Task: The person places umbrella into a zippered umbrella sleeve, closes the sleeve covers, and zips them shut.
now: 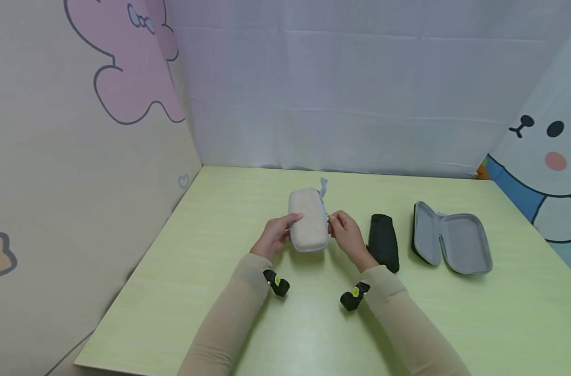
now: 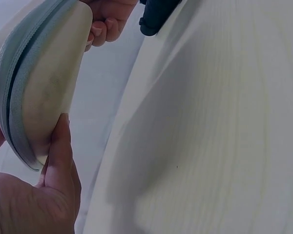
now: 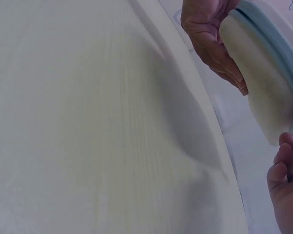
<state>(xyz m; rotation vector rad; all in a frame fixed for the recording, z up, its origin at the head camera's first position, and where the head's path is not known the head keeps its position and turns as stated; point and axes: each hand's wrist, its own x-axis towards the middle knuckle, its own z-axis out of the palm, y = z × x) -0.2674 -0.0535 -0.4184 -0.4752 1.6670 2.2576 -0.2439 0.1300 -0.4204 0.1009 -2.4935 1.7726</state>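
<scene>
A cream zippered case with light blue zipper trim is held up over the table. My left hand grips it from the left side, thumb on the cream face and fingers behind. At the right edge, my right hand pinches the zipper pull, its curled fingers largely hiding it. A pale blue strap sticks up from the case's top right corner. The left wrist view shows the zipper tape running along the case's side.
To the right of my right hand, a black folded pouch-like bundle lies on the pale green table. Farther right, a grey-lined case lies spread apart at its hinge. A white curtain hangs behind the table, and a wall borders it on the left.
</scene>
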